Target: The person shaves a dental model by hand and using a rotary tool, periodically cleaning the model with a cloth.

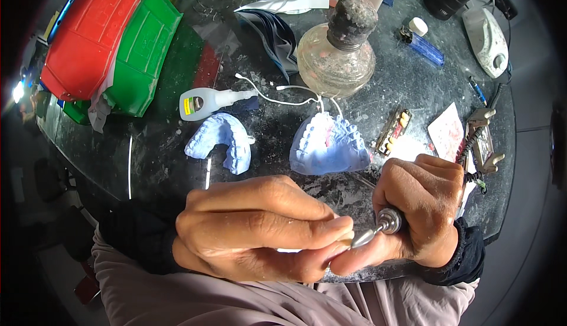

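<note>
My right hand (420,208) is wrapped round a metal rotary handpiece (390,221). Its pointed silver bur (364,238) slants down to the left, its tip at my left fingertips. My left hand (254,222) is closed in a pinch, thumb against fingers, on a small tooth-coloured piece (347,238) mostly hidden by the fingers. My right thumb reaches in just below, close to the left fingertips. Beyond the hands sit two blue dental casts: a horseshoe-shaped arch (223,139) on the left and a fuller cast (328,152) with teeth in the middle.
Behind the casts are a squeeze bottle (201,103), a white cord (277,100) and a round glass spirit lamp (336,60). Red (94,33) and green (144,54) bins stand far left. To the right lie a strip of teeth (394,132), a blue lighter (425,49) and a handpiece stand (485,143).
</note>
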`<move>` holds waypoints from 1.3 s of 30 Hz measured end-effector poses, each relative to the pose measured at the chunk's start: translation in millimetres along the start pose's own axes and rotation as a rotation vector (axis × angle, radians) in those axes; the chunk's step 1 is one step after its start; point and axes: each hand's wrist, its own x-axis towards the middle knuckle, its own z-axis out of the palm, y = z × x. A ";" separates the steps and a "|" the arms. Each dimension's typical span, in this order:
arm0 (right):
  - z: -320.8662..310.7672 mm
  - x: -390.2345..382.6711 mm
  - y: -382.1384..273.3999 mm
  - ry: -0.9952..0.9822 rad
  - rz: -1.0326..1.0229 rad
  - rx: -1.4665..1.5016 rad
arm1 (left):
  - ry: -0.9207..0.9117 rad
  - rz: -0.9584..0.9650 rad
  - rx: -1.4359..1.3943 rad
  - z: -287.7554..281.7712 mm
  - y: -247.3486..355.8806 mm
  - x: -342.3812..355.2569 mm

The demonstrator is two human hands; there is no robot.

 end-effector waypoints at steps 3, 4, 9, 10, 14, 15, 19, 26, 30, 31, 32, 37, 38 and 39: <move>0.0 0.0 -0.1 -0.002 -0.006 0.001 | -0.024 -0.026 -0.027 -1.4 2.1 0.5; 0.2 0.1 -0.1 0.003 -0.003 0.014 | -0.024 -0.025 -0.026 -0.1 2.3 -1.1; -4.1 -0.5 -0.8 -0.009 0.046 -0.016 | -0.095 -0.094 -0.101 -6.4 6.3 -0.1; -5.4 -0.8 -0.3 -0.013 0.037 -0.029 | -0.094 -0.091 -0.100 -7.0 6.4 -0.4; -9.1 0.6 -0.2 -0.001 -0.049 -0.118 | -0.128 -0.177 -0.195 -8.8 7.8 -0.5; -8.5 -0.4 0.4 0.000 -0.050 -0.121 | -0.143 -0.217 -0.210 -9.3 8.7 -0.3; -7.3 -2.0 1.9 0.029 -0.090 -0.145 | -0.171 -0.264 -0.217 -8.5 9.3 1.3; -10.2 1.4 1.3 -0.019 -0.090 -0.183 | -0.126 -0.144 -0.150 -3.4 3.1 3.7; -6.7 -1.3 1.5 0.033 -0.093 -0.224 | -0.139 -0.168 -0.179 -4.8 3.3 4.5; -5.6 -2.0 2.0 0.047 -0.117 -0.215 | -0.139 -0.167 -0.178 -4.8 3.7 4.4; -5.3 -2.4 2.2 0.062 -0.140 -0.207 | -0.144 -0.164 -0.175 -4.6 4.2 4.3; -6.3 -3.3 4.5 0.039 -0.107 -0.219 | -0.162 -0.177 -0.196 -6.3 1.0 3.3; -5.9 -4.6 5.0 0.067 -0.138 -0.223 | -0.175 -0.190 -0.203 -6.1 2.1 4.3; -7.1 -3.9 3.5 0.068 -0.144 -0.220 | -0.182 -0.203 -0.198 -6.0 4.9 4.6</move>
